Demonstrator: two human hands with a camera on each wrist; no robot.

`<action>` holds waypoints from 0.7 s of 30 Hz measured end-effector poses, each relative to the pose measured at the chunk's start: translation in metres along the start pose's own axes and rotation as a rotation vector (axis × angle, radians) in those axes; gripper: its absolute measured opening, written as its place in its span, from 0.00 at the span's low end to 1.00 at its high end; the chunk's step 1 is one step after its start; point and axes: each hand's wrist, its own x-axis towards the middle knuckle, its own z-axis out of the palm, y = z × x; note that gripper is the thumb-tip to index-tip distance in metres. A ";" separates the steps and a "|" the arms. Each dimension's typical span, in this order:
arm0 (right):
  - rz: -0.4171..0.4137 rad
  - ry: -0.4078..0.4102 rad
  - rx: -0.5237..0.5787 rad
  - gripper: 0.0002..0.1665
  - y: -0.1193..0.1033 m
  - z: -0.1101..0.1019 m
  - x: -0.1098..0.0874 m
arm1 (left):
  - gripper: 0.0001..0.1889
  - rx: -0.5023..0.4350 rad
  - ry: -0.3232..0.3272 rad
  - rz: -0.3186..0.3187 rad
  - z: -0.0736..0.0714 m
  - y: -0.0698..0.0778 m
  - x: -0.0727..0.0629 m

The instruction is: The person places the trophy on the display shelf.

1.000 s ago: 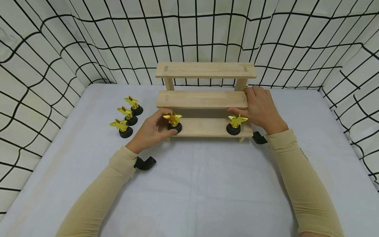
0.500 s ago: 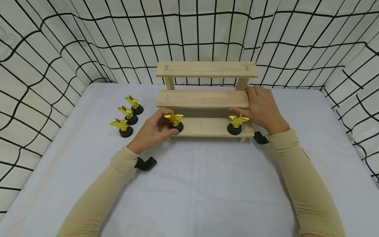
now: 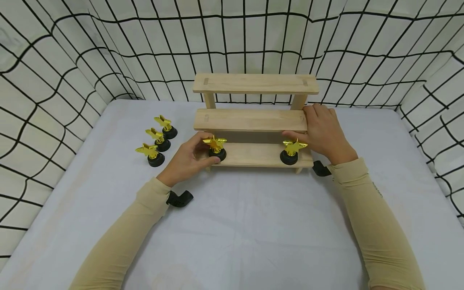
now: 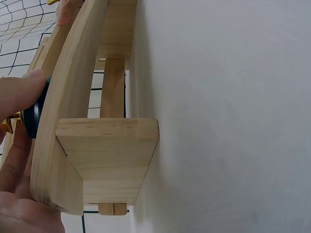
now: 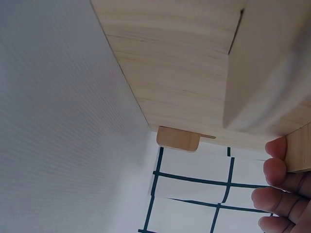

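A three-tier wooden stand (image 3: 255, 120) stands at the back of the table. On the left of its lowest step is a gold star trophy (image 3: 216, 149) with a round black base. My left hand (image 3: 186, 159) pinches it, thumb at the base (image 4: 33, 114) and fingers behind. A matching second star trophy (image 3: 290, 152) is upright at the right end of that step. My right hand (image 3: 325, 133) grips the right end of the middle step, its thumb along the front edge. In the right wrist view its fingertips (image 5: 274, 170) are at the board's end.
Several more star trophies (image 3: 156, 139) stand in a slanting row on the white-covered table (image 3: 232, 229), left of the stand. Black grid panels (image 3: 232, 36) rise behind and at both sides. A black wrist-worn piece (image 3: 180, 199) juts from each sleeve.
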 end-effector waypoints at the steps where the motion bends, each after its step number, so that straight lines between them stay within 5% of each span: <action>1: -0.002 0.001 0.000 0.74 0.000 0.000 0.000 | 0.30 -0.004 -0.001 0.001 0.000 -0.001 0.000; 21: -0.001 -0.005 0.018 0.74 0.002 0.002 0.000 | 0.35 0.010 0.019 0.013 -0.007 -0.005 -0.002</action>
